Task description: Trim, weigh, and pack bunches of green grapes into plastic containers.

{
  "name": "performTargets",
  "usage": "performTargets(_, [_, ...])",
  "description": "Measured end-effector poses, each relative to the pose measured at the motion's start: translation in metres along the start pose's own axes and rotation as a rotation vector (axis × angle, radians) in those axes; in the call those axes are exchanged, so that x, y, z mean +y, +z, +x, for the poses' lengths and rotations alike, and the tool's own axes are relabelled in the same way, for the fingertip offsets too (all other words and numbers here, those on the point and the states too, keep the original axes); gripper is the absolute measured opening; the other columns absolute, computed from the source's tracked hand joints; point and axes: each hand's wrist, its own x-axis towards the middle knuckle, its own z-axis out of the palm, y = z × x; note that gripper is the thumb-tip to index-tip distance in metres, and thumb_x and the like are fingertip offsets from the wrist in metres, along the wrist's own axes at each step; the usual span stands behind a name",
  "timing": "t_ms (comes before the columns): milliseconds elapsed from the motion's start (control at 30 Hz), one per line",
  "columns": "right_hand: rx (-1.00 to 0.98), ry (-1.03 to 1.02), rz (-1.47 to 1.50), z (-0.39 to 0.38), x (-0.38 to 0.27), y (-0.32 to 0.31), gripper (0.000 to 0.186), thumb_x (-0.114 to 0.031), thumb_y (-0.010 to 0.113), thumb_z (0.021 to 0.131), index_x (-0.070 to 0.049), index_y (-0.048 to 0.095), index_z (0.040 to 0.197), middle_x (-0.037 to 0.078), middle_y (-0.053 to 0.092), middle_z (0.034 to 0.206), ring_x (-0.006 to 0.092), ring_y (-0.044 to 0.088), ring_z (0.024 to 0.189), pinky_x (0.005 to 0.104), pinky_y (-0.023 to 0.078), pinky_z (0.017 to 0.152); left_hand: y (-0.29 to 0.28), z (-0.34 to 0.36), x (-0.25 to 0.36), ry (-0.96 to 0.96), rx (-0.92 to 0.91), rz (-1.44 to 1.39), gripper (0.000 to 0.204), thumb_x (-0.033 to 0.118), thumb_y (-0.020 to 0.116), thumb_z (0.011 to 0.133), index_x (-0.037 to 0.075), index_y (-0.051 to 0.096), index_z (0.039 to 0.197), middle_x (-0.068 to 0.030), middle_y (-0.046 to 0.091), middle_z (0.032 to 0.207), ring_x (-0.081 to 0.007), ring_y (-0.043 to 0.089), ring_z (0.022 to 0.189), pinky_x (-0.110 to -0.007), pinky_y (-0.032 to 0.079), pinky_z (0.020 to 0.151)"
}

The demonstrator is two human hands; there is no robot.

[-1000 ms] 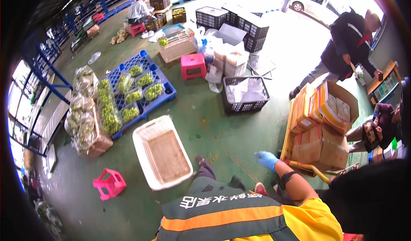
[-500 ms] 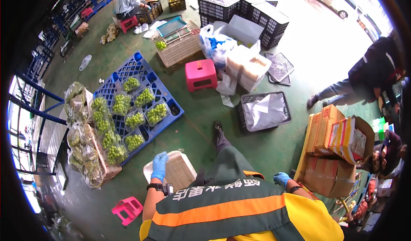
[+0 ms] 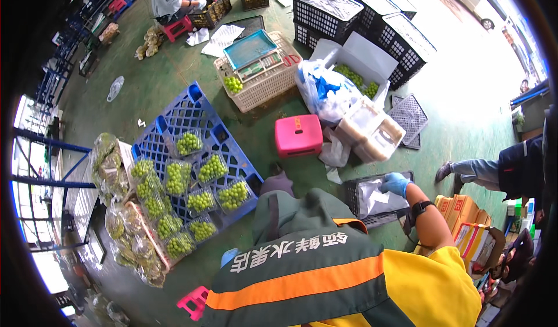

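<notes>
My right hand [image 3: 396,184], in a blue glove, hangs over the far side of a black plastic crate [image 3: 386,218] lined with white paper [image 3: 372,198]. Its fingers look loosely stretched toward the left, with nothing visible in them. Of my left hand [image 3: 229,257] only a bit of blue glove shows beside my dark green apron [image 3: 290,247]; its fingers are hidden. Left of me, a blue pallet [image 3: 200,103] bears clear boxes of green grapes [image 3: 233,195]. A pink stool [image 3: 298,135] stands ahead, beside stacked clear plastic boxes [image 3: 369,120].
A pale basket [image 3: 261,94] carries a scale with a blue tray [image 3: 250,49]. Black crates [image 3: 325,7] stand behind an open white box [image 3: 372,54] of grapes. Cartons [image 3: 459,211] are at right, near a standing person [image 3: 517,164]. Another person [image 3: 167,1] sits far left.
My right hand has reached forward from beside my body to over the black crate. My left hand has drawn in behind the apron, and my body now hides the cream basket. The view has shifted.
</notes>
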Motion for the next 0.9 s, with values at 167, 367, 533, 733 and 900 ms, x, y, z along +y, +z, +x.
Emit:
performTargets(167, [0.022, 0.056, -0.297, 0.079, -0.064, -0.050, 0.029, -0.029, 0.052, 0.074, -0.006, 0.069, 0.075, 0.014, 0.066, 0.076, 0.0283, 0.063, 0.075, 0.0359, 0.048, 0.073, -0.065, 0.131, 0.115, 0.088, -0.081, 0.108, 0.028, 0.029, 0.054, 0.085, 0.008, 0.055, 0.104, -0.0053, 0.060, 0.093, -0.0156, 0.055, 0.086, -0.032, 0.042, 0.075])
performTargets(367, [-0.302, -0.024, -0.641, 0.146, -0.078, -0.018, 0.028, -0.019, 0.054, 0.073, -0.006, 0.068, 0.094, 0.015, 0.065, 0.092, 0.0302, 0.063, 0.085, 0.0374, 0.050, 0.073, -0.232, 0.269, 0.188, 0.059, -0.087, 0.663, 0.036, 0.034, 0.051, 0.087, 0.011, 0.053, 0.114, -0.0065, 0.061, 0.104, -0.0171, 0.055, 0.097, -0.035, 0.041, 0.083])
performTargets(533, [-0.209, 0.287, -0.043, 0.107, -0.182, -0.008, 0.034, -0.025, 0.054, 0.073, -0.004, 0.066, 0.097, 0.016, 0.064, 0.097, 0.0320, 0.061, 0.089, 0.0391, 0.048, 0.076, -0.316, 0.231, 0.441, 0.196, 0.125, -0.293, 0.030, 0.026, 0.055, 0.086, 0.013, 0.054, 0.113, -0.0017, 0.062, 0.104, -0.0142, 0.056, 0.095, -0.031, 0.038, 0.083])
performTargets(733, [-0.545, 0.390, -0.415, 0.141, -0.227, -0.074, 0.035, -0.030, 0.051, 0.075, -0.005, 0.067, 0.095, 0.016, 0.064, 0.097, 0.0317, 0.061, 0.091, 0.0384, 0.048, 0.078, -0.285, 0.280, 0.533, 0.169, 0.109, -0.200, 0.050, 0.015, 0.068, 0.076, 0.002, 0.049, 0.120, -0.0084, 0.055, 0.113, -0.0167, 0.051, 0.102, -0.031, 0.041, 0.083])
performTargets(900, [-0.329, 0.345, -0.431, 0.174, -0.210, -0.112, 0.035, -0.028, 0.043, 0.080, -0.007, 0.068, 0.092, 0.015, 0.065, 0.095, 0.0320, 0.062, 0.089, 0.0389, 0.049, 0.077, -0.206, 0.320, 0.504, 0.169, -0.242, -0.042, 0.062, 0.021, 0.072, 0.075, -0.007, 0.043, 0.122, -0.0182, 0.051, 0.119, -0.0242, 0.051, 0.106, -0.032, 0.040, 0.093])
